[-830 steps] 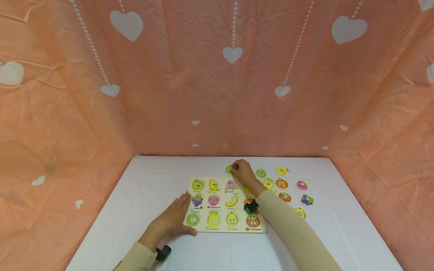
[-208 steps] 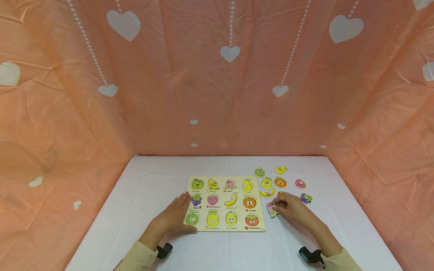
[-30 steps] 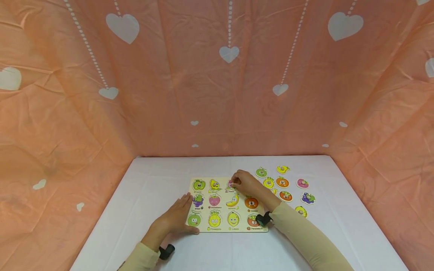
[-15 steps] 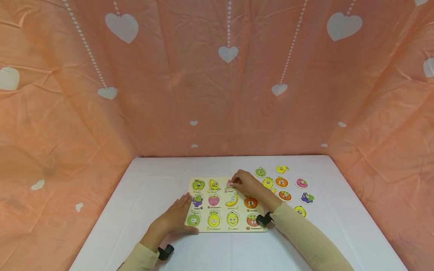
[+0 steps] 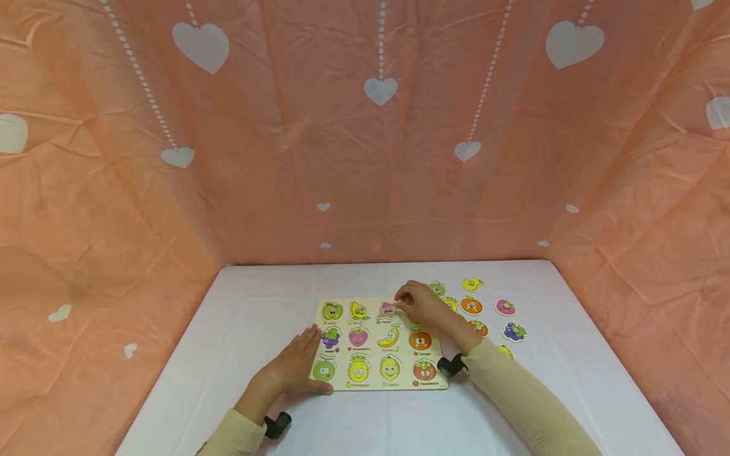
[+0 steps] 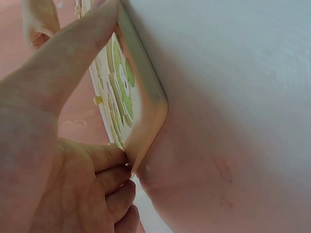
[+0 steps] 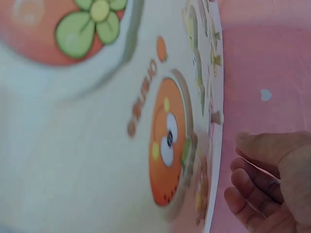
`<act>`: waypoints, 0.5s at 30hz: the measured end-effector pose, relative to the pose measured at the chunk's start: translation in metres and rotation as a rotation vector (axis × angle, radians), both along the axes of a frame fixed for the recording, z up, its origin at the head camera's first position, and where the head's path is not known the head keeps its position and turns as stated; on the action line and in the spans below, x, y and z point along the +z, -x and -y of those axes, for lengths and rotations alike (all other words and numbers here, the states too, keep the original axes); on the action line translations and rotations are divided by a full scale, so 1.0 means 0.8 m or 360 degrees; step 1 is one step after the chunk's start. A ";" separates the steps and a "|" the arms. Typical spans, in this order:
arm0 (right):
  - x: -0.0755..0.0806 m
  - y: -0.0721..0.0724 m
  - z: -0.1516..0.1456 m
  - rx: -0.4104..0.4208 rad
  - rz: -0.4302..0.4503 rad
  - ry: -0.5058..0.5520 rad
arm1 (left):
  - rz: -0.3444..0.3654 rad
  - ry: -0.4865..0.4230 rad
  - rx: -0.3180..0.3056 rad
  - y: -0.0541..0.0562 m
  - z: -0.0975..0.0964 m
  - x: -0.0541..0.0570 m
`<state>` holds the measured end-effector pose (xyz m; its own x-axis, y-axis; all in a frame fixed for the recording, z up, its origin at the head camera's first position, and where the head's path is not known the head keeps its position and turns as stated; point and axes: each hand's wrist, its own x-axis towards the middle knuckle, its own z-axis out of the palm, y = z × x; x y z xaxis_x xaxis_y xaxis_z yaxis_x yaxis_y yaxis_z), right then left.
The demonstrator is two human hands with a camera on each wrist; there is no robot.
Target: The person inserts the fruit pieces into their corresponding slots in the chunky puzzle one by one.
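Note:
A wooden fruit puzzle board (image 5: 373,364) lies on the white table. My left hand (image 5: 292,362) rests at its near left corner, fingers straight along the left edge and thumb at the front edge; the left wrist view shows the fingertips touching the board's side. A pink peach piece (image 5: 388,309) sits in the top row, beside the mango piece (image 5: 358,310) and the apple piece (image 5: 331,311). My right hand (image 5: 424,305) is just right of the peach, fingers loosely bent. In the right wrist view, the thumb and fingers are apart from the peach's knob (image 7: 216,117), holding nothing.
Loose knobbed pieces lie right of the board: a pear (image 5: 472,284), an orange (image 5: 471,305), a strawberry (image 5: 505,307), grapes (image 5: 514,332) and several others, some partly hidden by my right arm. An orange cloth with hearts (image 5: 365,190) surrounds the table's back and sides.
My right hand took the peach piece from the table's right side and brought it to the top row. It has just let go and drawn slightly right. My left hand stays at the corner.

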<state>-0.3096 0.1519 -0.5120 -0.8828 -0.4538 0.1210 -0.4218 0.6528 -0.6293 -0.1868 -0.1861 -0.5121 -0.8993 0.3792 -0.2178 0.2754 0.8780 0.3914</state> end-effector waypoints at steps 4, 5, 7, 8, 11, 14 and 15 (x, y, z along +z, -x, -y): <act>0.004 0.001 -0.010 -0.0012 -0.0013 0.0018 | 0.0006 0.0020 0.0006 0.002 0.000 -0.002; 0.005 0.002 -0.013 -0.0022 0.0000 0.0022 | 0.0007 0.0028 0.0008 0.002 0.000 -0.003; 0.007 0.002 -0.017 -0.0045 0.0007 0.0016 | 0.0007 0.0031 0.0009 0.003 0.001 -0.003; 0.008 0.002 -0.020 -0.0058 0.0016 0.0018 | 0.0007 0.0032 0.0010 0.003 0.001 -0.003; 0.009 0.001 -0.027 -0.0084 0.0012 0.0004 | 0.0005 0.0021 0.0010 0.002 0.001 -0.003; 0.009 0.001 -0.036 -0.0121 0.0023 -0.0006 | 0.0003 0.0003 0.0007 0.001 0.000 -0.003; 0.009 0.001 -0.039 -0.0136 0.0029 -0.0012 | 0.0002 -0.0002 0.0004 0.000 0.000 -0.003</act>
